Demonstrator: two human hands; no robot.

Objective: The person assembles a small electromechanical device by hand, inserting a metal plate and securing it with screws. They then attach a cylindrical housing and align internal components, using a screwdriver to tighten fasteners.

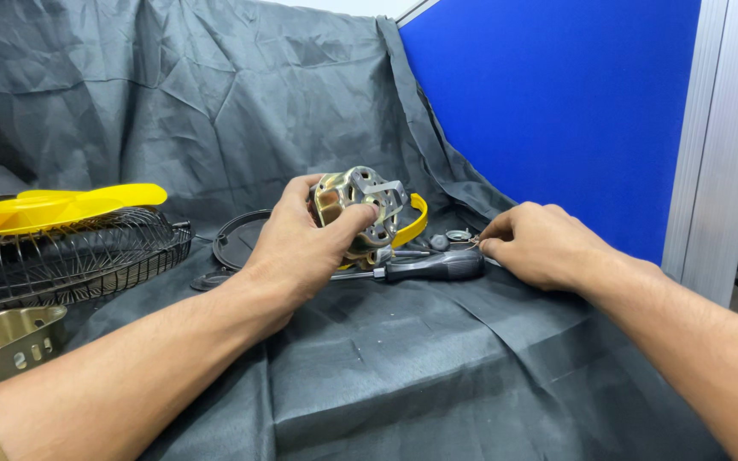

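Observation:
My left hand (301,243) grips a round metal fan motor housing (360,205), gold and silver, held up off the dark cloth (403,367). My right hand (535,243) rests on the cloth to the right, fingertips pinched at small metal parts (459,236); whether it holds one I cannot tell. A black-handled screwdriver (433,266) lies between the hands, touching my right fingers. A yellow curved piece (418,220) lies behind the motor.
A black wire fan guard (70,256) with a yellow fan blade (53,207) on it sits at the left. A gold metal casing (6,341) is at the lower left. A black ring (237,239) lies behind my left hand. A blue partition (557,102) stands right.

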